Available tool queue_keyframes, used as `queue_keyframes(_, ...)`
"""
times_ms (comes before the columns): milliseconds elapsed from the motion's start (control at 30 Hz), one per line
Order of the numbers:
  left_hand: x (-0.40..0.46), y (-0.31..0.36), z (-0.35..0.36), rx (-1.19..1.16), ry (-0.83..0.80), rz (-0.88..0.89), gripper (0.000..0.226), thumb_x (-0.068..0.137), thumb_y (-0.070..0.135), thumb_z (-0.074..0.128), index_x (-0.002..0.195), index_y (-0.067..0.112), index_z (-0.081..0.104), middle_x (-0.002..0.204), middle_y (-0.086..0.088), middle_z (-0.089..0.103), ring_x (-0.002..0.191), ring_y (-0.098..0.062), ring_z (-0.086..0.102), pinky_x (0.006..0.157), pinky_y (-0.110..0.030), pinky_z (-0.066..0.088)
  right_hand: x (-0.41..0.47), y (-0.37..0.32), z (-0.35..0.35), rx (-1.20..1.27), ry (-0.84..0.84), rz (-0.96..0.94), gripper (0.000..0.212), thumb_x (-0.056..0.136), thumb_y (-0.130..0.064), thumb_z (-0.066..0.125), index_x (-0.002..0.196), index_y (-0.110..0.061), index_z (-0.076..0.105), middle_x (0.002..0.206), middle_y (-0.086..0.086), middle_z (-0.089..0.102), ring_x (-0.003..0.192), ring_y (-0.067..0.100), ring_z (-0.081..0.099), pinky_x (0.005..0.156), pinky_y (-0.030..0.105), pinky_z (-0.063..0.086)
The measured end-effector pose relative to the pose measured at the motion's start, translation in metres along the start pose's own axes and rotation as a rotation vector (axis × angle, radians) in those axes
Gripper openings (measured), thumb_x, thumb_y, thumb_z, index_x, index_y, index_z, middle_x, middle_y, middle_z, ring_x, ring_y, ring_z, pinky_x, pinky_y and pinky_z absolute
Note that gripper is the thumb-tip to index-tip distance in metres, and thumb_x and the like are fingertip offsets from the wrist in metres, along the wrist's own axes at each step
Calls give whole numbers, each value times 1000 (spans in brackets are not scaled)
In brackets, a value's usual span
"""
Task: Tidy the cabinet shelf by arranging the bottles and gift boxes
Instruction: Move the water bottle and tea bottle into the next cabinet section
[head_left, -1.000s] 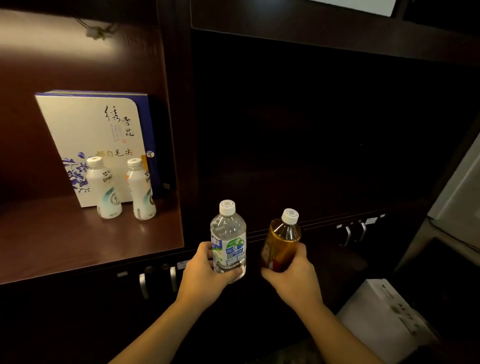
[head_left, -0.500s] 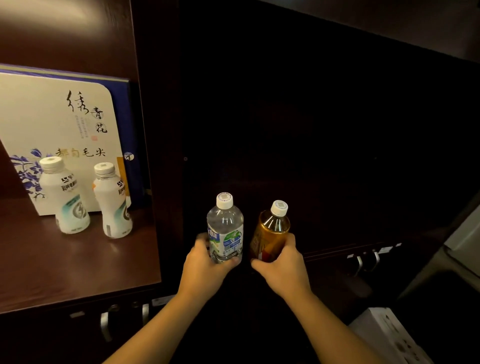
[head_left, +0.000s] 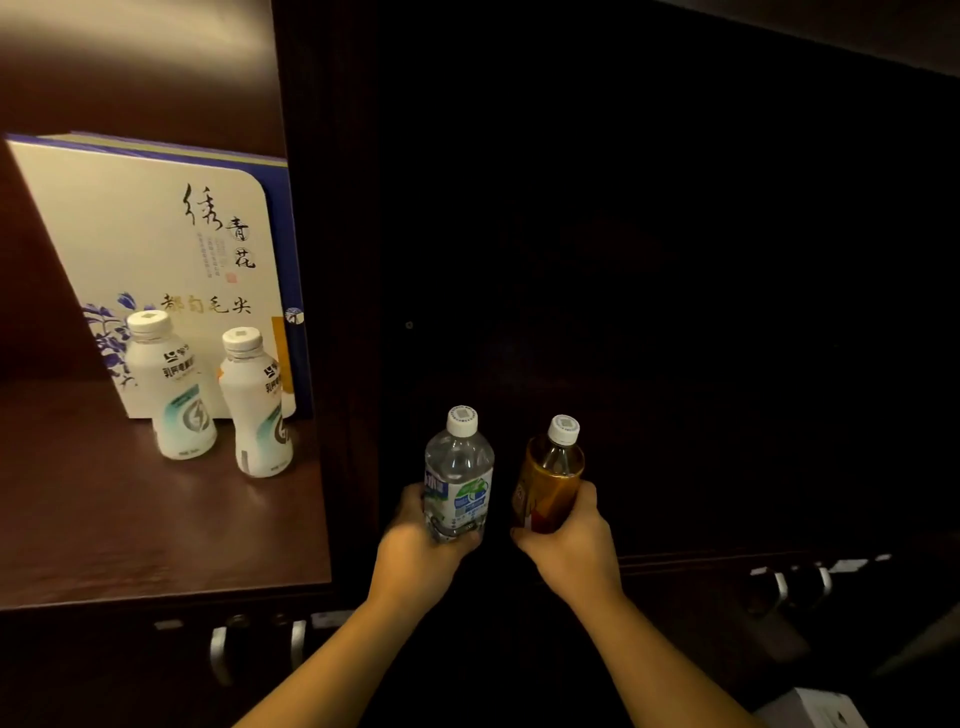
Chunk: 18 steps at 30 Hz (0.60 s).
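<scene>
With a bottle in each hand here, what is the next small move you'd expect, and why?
Probably carry both bottles left and set them down on the lit shelf. The left hand grips the clear water bottle and the right hand the amber tea bottle, both held before the dark panel. Bare shelf lies in front of the two white bottles and gift box.

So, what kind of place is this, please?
Probably a home or office storage wall with a dark wooden display cabinet. A lit shelf holds a tea gift box with two white drink bottles standing in front, and metal door handles show on the closed cupboards below.
</scene>
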<state>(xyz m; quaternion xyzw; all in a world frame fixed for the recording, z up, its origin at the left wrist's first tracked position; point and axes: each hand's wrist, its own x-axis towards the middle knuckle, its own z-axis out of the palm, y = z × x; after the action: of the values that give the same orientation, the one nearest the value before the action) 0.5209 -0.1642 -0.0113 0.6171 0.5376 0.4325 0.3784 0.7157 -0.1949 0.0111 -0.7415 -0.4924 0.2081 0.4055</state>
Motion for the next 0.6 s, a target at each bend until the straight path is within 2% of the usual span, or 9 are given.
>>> queue_keyframes(133,1,-3,4,2,24,-23,72,69,27,89,127,28,46,103,18,64,100,-6,62,75,-11,46,6,6,2,9,-35,10,73,51,-47,84,107,-47,36,89,-19,59,74,-3,57,55,15,43)
queue_keyframes(233,-1,-2,7,18,55,-21,73,70,27,89,129,28,46,111,14,65,103,-6,62,77,-12,46,9,8,3,35,-46,2,72,53,-50,83,103,-53,32,90,-21,59,74,-4,56,56,16,43)
queue_keyframes(500,-1,4,12,59,84,-51,76,71,33,87,133,30,42,117,14,61,108,-7,59,82,-16,45,3,14,7,94,-66,-40,72,65,-45,84,112,-54,30,105,-18,60,89,9,62,74,31,53)
queue_keyframes(600,-6,5,11,90,91,-31,80,73,37,86,138,30,40,113,21,57,107,-3,57,81,-14,44,2,15,4,91,-108,-26,75,69,-39,85,122,-47,32,112,-15,58,100,13,62,81,33,53)
